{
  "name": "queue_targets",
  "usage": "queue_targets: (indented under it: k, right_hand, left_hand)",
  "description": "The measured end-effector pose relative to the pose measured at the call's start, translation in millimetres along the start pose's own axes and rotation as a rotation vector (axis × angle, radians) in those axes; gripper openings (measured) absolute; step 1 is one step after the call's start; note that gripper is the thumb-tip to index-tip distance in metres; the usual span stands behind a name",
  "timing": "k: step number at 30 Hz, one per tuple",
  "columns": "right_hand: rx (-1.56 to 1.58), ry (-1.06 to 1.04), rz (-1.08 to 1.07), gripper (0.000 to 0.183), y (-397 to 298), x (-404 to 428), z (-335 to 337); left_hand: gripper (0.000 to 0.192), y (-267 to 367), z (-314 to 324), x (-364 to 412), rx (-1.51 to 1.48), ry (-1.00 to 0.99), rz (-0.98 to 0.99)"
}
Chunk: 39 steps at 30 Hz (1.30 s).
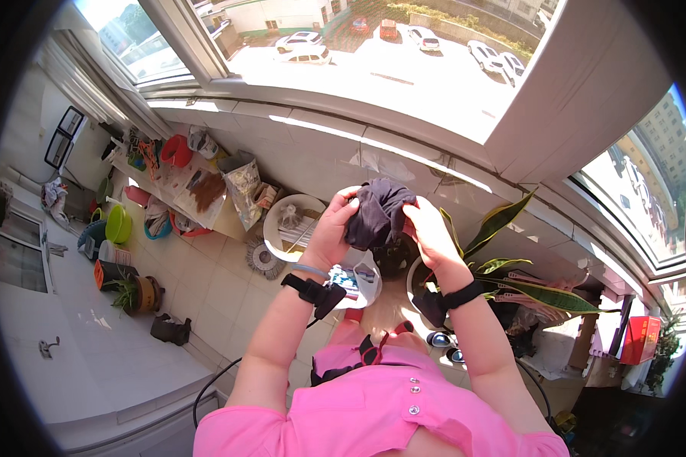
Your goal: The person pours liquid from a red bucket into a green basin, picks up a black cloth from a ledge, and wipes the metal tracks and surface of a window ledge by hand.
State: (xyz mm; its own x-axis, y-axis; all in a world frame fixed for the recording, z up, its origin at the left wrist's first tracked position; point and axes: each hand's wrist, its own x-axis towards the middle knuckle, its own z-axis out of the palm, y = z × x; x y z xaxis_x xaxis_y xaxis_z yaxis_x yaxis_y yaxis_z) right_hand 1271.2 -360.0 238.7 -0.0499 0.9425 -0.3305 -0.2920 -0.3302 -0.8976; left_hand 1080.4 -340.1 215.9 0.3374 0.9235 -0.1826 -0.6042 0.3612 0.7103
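Note:
A crumpled dark cloth (379,214) is held up between my two hands, in front of the tiled wall below the window. My left hand (337,225) grips its left side, with the thumb on top. At the cloth's right side, my right hand (429,228) pinches the edge between thumb and fingers. Both wrists wear black straps with small dark devices. Behind and below the cloth stand a dark round pot (396,260) and a white plastic bag (369,280) with packaged items in it.
A snake plant (500,225) spreads its leaves close to my right forearm. To the left are a round white basin (274,228), a grey mop head (264,257) and a low table (203,208) with clutter. Slippers (439,340) lie on the floor. A window ledge (331,125) runs ahead.

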Motion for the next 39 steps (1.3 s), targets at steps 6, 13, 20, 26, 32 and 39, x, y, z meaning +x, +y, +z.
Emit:
queue_targets:
  k: [6, 13, 20, 26, 32, 39]
  right_hand:
    - [0.461, -0.308, 0.067, 0.024, 12.6, 38.7, 36.3]
    - [-0.583, 0.002, -0.444, 0.037, 44.7, 86.5, 60.9]
    - [-0.561, 0.066, -0.338, 0.030, 48.7, 77.7, 6.9]
    - [-0.590, 0.221, -0.106, 0.028, 68.2, 23.6, -56.9]
    - [-0.556, 0.354, -0.045, 0.028, 99.2, 1.3, -79.2]
    - [-0.553, 0.348, 0.000, 0.030, 101.4, 6.9, -68.2]
  left_hand:
    - [0.057, 28.4, -38.6, -10.3, -0.089, -0.053, -0.186]
    - [0.035, 51.5, -69.2, 3.2, -0.117, 0.020, -0.154]
    - [0.037, 201.3, -176.3, 94.5, 0.055, 0.390, 0.631]
    - [0.039, 319.2, -231.0, 206.3, 0.812, 0.886, 0.910]
    - [0.034, 288.9, -262.4, 256.4, 1.342, 0.982, 1.175]
    - [0.028, 192.9, -182.5, 236.2, 1.386, 0.798, 1.369]
